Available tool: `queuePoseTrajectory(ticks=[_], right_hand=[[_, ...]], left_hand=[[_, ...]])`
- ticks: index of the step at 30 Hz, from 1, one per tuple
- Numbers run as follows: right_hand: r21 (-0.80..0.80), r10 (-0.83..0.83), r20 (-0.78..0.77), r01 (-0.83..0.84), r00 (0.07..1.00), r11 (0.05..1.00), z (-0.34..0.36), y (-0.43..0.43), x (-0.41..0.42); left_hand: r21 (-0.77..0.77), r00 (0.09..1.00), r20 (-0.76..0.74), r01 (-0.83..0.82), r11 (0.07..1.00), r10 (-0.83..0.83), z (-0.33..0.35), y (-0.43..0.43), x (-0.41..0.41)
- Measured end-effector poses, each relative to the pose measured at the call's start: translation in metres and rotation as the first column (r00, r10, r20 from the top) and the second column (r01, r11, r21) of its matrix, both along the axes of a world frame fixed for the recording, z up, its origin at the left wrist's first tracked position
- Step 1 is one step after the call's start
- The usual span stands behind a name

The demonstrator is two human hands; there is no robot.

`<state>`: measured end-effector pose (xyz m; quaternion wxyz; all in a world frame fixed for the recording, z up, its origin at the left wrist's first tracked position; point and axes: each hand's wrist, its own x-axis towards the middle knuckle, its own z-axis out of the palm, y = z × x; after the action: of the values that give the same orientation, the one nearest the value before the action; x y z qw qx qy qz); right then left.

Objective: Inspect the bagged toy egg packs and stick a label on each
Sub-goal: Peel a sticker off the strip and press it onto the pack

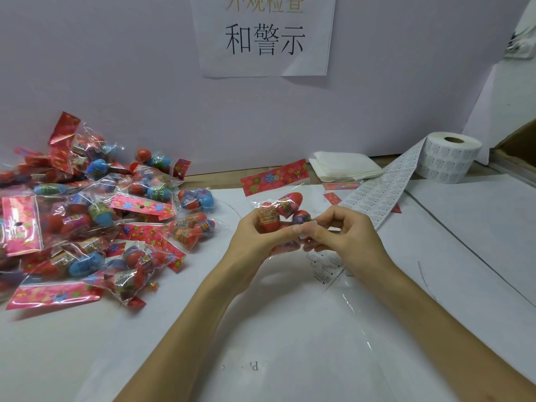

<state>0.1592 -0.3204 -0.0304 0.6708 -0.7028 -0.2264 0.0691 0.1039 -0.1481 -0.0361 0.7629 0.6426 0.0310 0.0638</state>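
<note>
Left hand and right hand both gripping one egg pack, label roll behind, sign reads 和警示

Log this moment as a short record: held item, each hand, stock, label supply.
held: one pack, over the table
left hand: grips the pack's eggs
right hand: pinches the pack's bag; whether a label is in its fingers cannot be told
pile: packs heaped at left
labels: roll at back right, strip unrolled toward the hands
</note>
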Motion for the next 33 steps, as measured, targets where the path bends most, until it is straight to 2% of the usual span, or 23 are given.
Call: queuePoseTrajectory(ticks=[7,11,14,18,22,27,33], right_hand=[[-0.022,-0.003,0.042,0.003,0.999,1.000,-0.002,0.000,0.002],[-0.062,0.005,0.062,-0.001,0.998,0.998,-0.005,0.001,0.002],[-0.040,0.018,0.021,-0.017,1.000,0.999,-0.007,0.003,0.002],[-0.004,0.078,-0.056,-0.078,0.995,0.997,-0.009,0.005,0.001],[-0.062,0.070,-0.039,-0.072,0.997,0.995,-0.014,0.006,0.001],[-0.011,0.065,-0.095,-0.066,0.993,0.998,-0.012,0.008,0.000],[0.040,0.052,-0.171,-0.046,0.984,0.998,-0.006,0.004,0.000]], left_hand=[[-0.028,0.999,-0.006,-0.049,0.998,0.049,-0.002,-0.005,0.000],[-0.008,0.984,-0.043,-0.173,0.985,0.173,-0.002,-0.008,0.002],[-0.067,0.969,-0.077,-0.239,0.969,0.234,-0.001,-0.007,0.003],[-0.144,0.974,-0.097,-0.220,0.965,0.207,0.001,-0.003,0.002],[-0.160,0.973,-0.124,-0.215,0.964,0.196,-0.002,-0.004,0.002],[-0.148,0.967,-0.135,-0.233,0.961,0.214,-0.003,-0.008,0.002],[-0.191,0.992,-0.085,-0.111,0.975,0.096,-0.001,-0.010,-0.001]])
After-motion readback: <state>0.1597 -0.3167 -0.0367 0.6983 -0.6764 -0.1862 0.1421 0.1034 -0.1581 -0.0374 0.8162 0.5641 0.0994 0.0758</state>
